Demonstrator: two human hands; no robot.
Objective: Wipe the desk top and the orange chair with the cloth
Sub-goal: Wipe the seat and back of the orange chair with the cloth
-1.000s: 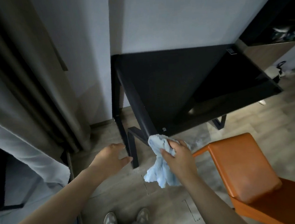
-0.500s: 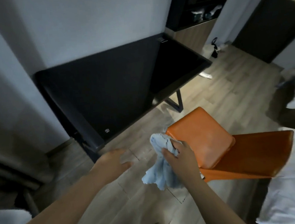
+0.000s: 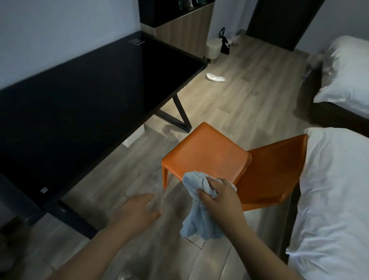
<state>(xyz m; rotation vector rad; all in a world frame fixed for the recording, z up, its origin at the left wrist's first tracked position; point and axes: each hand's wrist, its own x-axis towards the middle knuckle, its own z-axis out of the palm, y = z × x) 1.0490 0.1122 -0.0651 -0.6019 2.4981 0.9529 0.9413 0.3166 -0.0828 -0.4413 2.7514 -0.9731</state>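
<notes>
Black desk top, left of & behind the orange chair: hard, flat, prob slick, so the cloth should glide w/ light pressure. Chair looks like stiff, light plastic and may skid; steady it by the backrest. Blue cloth, at chair's near corner, is soft & limp, bunched in the clenched right hand. Left hand, left of chair, is loose & empty.

The cloth in my right hand is plain pale blue. The chair is solid orange. The desk top is glossy black with a small white mark near its corner, maybe a logo. The floor is greyish-brown wood-grain planks. The bedding is plain white.
</notes>
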